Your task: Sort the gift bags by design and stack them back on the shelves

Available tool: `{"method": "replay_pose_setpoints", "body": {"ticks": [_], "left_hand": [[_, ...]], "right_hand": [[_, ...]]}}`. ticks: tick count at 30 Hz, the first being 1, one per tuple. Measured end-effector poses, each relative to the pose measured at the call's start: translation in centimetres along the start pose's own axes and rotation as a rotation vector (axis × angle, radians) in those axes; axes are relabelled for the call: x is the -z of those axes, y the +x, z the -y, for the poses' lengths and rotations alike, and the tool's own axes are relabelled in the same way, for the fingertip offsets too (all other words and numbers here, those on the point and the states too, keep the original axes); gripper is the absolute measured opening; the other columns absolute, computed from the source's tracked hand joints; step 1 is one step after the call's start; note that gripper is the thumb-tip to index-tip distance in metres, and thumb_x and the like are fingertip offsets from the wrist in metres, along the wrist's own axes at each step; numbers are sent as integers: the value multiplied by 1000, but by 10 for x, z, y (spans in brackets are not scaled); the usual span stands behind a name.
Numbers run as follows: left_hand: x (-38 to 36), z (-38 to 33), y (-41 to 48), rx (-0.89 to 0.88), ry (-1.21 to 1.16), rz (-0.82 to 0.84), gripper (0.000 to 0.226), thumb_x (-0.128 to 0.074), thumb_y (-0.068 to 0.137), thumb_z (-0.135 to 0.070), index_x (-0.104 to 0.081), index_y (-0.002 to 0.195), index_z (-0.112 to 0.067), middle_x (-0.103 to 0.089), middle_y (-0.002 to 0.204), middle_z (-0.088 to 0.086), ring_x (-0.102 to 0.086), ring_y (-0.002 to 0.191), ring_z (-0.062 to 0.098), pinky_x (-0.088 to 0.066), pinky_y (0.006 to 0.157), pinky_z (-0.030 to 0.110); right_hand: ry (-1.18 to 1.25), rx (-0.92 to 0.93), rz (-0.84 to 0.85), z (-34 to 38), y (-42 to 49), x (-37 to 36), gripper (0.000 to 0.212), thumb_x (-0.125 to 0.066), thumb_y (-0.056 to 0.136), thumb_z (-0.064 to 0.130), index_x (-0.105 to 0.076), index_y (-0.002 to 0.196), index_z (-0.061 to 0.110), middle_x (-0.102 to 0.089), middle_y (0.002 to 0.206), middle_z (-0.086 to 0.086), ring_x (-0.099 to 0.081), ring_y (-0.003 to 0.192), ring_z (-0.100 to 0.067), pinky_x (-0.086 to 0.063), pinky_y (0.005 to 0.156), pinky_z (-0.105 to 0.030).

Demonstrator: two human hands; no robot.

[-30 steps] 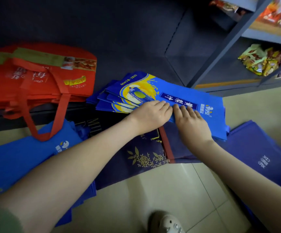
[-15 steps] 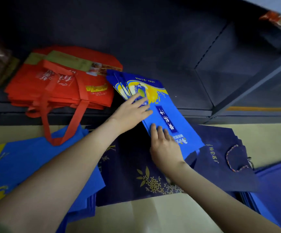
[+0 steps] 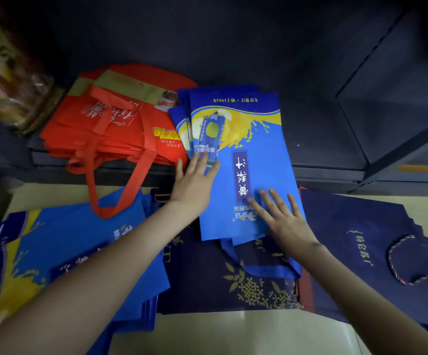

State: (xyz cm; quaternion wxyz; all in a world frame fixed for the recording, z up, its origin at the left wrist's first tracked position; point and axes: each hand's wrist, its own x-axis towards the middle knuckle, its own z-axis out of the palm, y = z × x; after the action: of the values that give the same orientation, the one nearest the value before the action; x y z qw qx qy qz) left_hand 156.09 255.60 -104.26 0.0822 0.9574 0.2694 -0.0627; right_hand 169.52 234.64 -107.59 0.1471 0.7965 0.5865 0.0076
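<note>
A left hand (image 3: 195,183) and right hand (image 3: 282,219) press flat on blue bags (image 3: 254,155) stacked half on the bottom shelf (image 3: 323,139), beside red bags (image 3: 115,124). Neither grip is closed: the fingers (image 3: 277,203) lie straight and spread. Navy bags (image 3: 233,285) cover the floor (image 3: 259,329).

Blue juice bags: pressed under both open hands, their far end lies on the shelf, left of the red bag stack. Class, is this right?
No. The head view shows the blue juice bags right of the red bag stack, not left. The rest holds: left hand and right hand press on them, far end on the shelf.
</note>
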Motion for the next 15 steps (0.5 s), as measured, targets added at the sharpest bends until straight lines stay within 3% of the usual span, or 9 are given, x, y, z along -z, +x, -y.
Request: {"method": "replay_pose_setpoints", "body": {"ticks": [3, 7, 11, 13, 15], "left_hand": [[-19, -17, -14, -16, -102, 50, 59, -33, 101, -33, -5, 153, -23, 13, 159, 8, 12, 146, 25, 1, 115, 53], [-52, -27, -33, -54, -87, 113, 91, -44, 88, -62, 10, 151, -26, 31, 154, 7, 29, 141, 26, 8, 110, 61], [-82, -46, -49, -146, 83, 51, 115, -54, 75, -71, 22, 148, -25, 41, 147, 7, 34, 138, 29, 22, 101, 66], [-91, -51, -48, -196, 190, -9, 123, -64, 69, -69, 16, 149, -21, 30, 152, 8, 24, 141, 31, 19, 102, 66], [-95, -53, -40, -188, 253, -92, 120, -76, 63, -55, -1, 150, -19, -2, 160, 8, -2, 144, 31, 6, 108, 65]], "right_hand": [[-4, 37, 20, -4, 5, -11, 131, -87, 44, 3, -15, 151, 22, -41, 148, -9, -40, 135, -30, -35, 100, -61], [36, 79, 51, -5, 3, -17, 124, -87, 54, 47, -14, 152, 25, -34, 153, -5, -25, 141, -27, -25, 102, -66], [58, 43, 65, 3, 7, -20, 135, -89, 45, 49, -11, 152, 23, -31, 154, -8, -23, 141, -29, -28, 100, -69], [53, 54, 29, 5, 9, -23, 132, -90, 48, 43, -11, 151, 19, -34, 152, -12, -21, 141, -29, -33, 98, -69], [59, 55, -25, 4, 7, -28, 122, -88, 58, 34, -10, 150, 14, -35, 151, -13, -13, 145, -28, -34, 101, -66]]}}
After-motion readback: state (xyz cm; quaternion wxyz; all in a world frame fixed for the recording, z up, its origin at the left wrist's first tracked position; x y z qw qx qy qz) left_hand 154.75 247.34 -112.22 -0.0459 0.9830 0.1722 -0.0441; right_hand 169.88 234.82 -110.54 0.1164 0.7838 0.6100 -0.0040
